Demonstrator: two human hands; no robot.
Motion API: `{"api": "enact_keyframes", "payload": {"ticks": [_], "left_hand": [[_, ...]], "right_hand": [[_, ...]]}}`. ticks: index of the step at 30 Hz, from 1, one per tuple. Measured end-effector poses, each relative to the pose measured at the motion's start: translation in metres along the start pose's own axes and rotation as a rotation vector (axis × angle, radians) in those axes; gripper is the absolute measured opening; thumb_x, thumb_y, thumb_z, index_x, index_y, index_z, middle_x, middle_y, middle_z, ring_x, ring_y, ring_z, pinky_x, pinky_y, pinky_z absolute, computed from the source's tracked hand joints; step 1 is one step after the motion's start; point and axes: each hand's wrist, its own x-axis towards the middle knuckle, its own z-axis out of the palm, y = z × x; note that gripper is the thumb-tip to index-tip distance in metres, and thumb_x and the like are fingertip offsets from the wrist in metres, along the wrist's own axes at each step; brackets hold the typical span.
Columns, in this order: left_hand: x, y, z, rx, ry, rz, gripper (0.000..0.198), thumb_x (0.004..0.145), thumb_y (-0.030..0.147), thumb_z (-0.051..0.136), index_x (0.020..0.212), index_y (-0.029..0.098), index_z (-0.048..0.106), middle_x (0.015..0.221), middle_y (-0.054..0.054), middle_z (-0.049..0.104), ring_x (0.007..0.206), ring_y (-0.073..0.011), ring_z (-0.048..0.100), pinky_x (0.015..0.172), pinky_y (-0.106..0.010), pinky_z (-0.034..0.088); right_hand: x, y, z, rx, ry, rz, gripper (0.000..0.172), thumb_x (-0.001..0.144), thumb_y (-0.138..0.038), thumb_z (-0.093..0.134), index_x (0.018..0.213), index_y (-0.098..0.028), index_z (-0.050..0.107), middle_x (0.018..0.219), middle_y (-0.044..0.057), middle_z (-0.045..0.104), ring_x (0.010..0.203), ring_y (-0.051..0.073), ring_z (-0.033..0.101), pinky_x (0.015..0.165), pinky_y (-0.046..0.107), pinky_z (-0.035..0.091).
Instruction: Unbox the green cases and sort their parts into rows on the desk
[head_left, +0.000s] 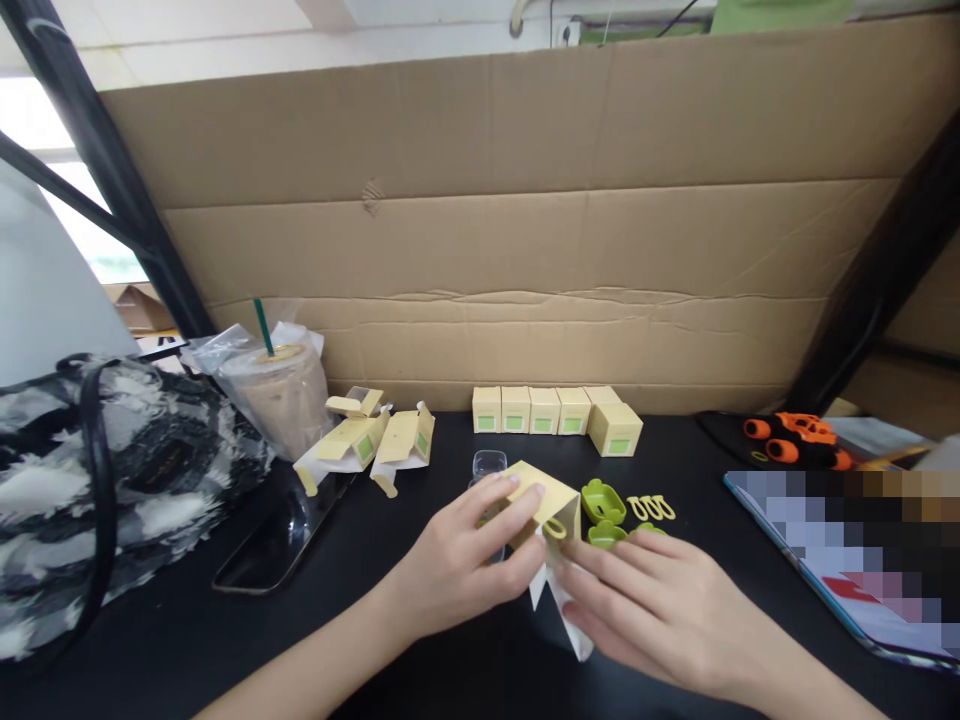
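Note:
My left hand (pixel 480 545) grips a small pale-yellow carton (pixel 544 490), fingers over its top and side. The carton is tilted, with its open end and white-lined flaps (pixel 574 625) toward my right hand (pixel 656 605). At that opening a yellow-green loop (pixel 554 527) shows by my right fingertips, which are closed around it; anything else in them is hidden. Green plastic shells (pixel 603 503) lie just beyond my right hand, beside several loose yellow loops (pixel 651 507). Behind my left hand is a clear plastic piece (pixel 490 463), partly covered.
Several closed yellow cartons (pixel 545 410) stand in a row at the back. Two opened cartons (pixel 403 440) lie left, near a phone (pixel 281 540), a bagged drink cup (pixel 274 390) and a handbag (pixel 150 490). An orange toy car (pixel 802 430) and a tablet-like screen (pixel 862 560) are right.

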Motion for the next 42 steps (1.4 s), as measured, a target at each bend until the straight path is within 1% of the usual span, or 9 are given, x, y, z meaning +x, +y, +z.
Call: {"api": "enact_keyframes", "payload": {"ticks": [6, 12, 16, 19, 24, 32, 36, 39, 42], "left_hand": [[0.006, 0.001, -0.005, 0.004, 0.03, -0.022, 0.012, 0.082, 0.01, 0.056, 0.093, 0.014, 0.053, 0.108, -0.015, 0.066, 0.111, -0.0251, 0.056, 0.088, -0.043, 0.055], [0.014, 0.008, -0.005, 0.037, 0.057, 0.022, 0.006, 0.083, 0.012, 0.055, 0.088, 0.015, 0.055, 0.101, -0.013, 0.068, 0.101, -0.0237, 0.062, 0.084, -0.039, 0.058], [0.01, -0.002, -0.004, -0.016, -0.022, -0.021, 0.015, 0.085, 0.013, 0.049, 0.101, 0.013, 0.05, 0.11, -0.017, 0.065, 0.111, -0.0245, 0.058, 0.09, -0.041, 0.055], [0.006, -0.011, -0.003, -0.025, -0.066, -0.052, 0.021, 0.087, 0.014, 0.047, 0.108, 0.013, 0.046, 0.115, -0.019, 0.063, 0.116, -0.0246, 0.055, 0.093, -0.042, 0.053], [0.002, -0.016, -0.002, -0.043, -0.048, -0.062, 0.024, 0.087, 0.011, 0.044, 0.111, 0.013, 0.044, 0.117, -0.019, 0.062, 0.121, -0.0257, 0.051, 0.094, -0.046, 0.051], [0.001, -0.014, -0.001, -0.053, -0.048, -0.065, 0.024, 0.087, 0.009, 0.045, 0.111, 0.014, 0.045, 0.12, -0.017, 0.061, 0.124, -0.0248, 0.048, 0.096, -0.047, 0.05], [0.001, -0.015, -0.001, 0.015, -0.06, -0.066, 0.026, 0.084, 0.007, 0.048, 0.109, 0.016, 0.049, 0.121, -0.013, 0.06, 0.122, -0.0266, 0.048, 0.094, -0.048, 0.05], [0.0, -0.017, 0.002, -0.031, -0.081, -0.185, 0.026, 0.083, 0.009, 0.05, 0.108, 0.015, 0.048, 0.118, -0.013, 0.061, 0.114, -0.0258, 0.053, 0.089, -0.046, 0.054], [-0.002, -0.02, 0.005, -0.078, -0.071, -0.271, 0.028, 0.082, 0.009, 0.051, 0.11, 0.014, 0.046, 0.117, -0.014, 0.061, 0.11, -0.0249, 0.055, 0.087, -0.045, 0.055]], "right_hand": [[0.001, 0.003, 0.007, -0.016, 0.109, 0.254, 0.02, 0.089, -0.023, 0.058, 0.104, -0.009, 0.059, 0.072, 0.003, 0.07, 0.055, 0.012, 0.062, 0.053, 0.027, 0.043], [0.001, -0.003, 0.012, -0.063, 0.112, 0.237, 0.014, 0.09, -0.014, 0.051, 0.092, -0.016, 0.065, 0.065, 0.002, 0.063, 0.052, 0.012, 0.057, 0.049, 0.026, 0.039], [0.0, -0.003, 0.01, 0.048, 0.173, 0.302, 0.012, 0.087, -0.012, 0.054, 0.093, -0.016, 0.064, 0.092, 0.01, 0.067, 0.087, 0.022, 0.065, 0.07, 0.035, 0.053], [0.0, -0.001, 0.008, 0.182, 0.181, 0.361, 0.01, 0.087, -0.012, 0.053, 0.095, -0.017, 0.058, 0.12, 0.015, 0.06, 0.122, 0.029, 0.049, 0.09, 0.045, 0.05], [-0.002, -0.001, 0.011, 0.355, 0.052, 0.392, 0.013, 0.091, -0.013, 0.046, 0.1, -0.02, 0.051, 0.129, 0.014, 0.056, 0.127, 0.024, 0.045, 0.094, 0.042, 0.05], [-0.008, 0.002, 0.015, 0.459, 0.07, 0.448, 0.016, 0.09, -0.01, 0.047, 0.099, -0.022, 0.051, 0.123, 0.009, 0.059, 0.13, 0.024, 0.041, 0.098, 0.042, 0.045], [-0.004, -0.001, 0.018, 0.634, 0.268, 0.686, 0.008, 0.092, -0.017, 0.047, 0.096, -0.023, 0.049, 0.115, 0.007, 0.062, 0.124, 0.023, 0.048, 0.093, 0.038, 0.049], [-0.001, 0.003, 0.016, 0.767, 0.482, 0.88, 0.005, 0.094, -0.021, 0.042, 0.093, -0.023, 0.045, 0.115, 0.01, 0.06, 0.111, 0.022, 0.059, 0.082, 0.032, 0.054], [-0.002, 0.013, 0.009, 0.771, 0.565, 0.895, 0.009, 0.094, -0.02, 0.038, 0.086, -0.024, 0.041, 0.103, 0.008, 0.06, 0.095, 0.021, 0.063, 0.074, 0.035, 0.054]]}}
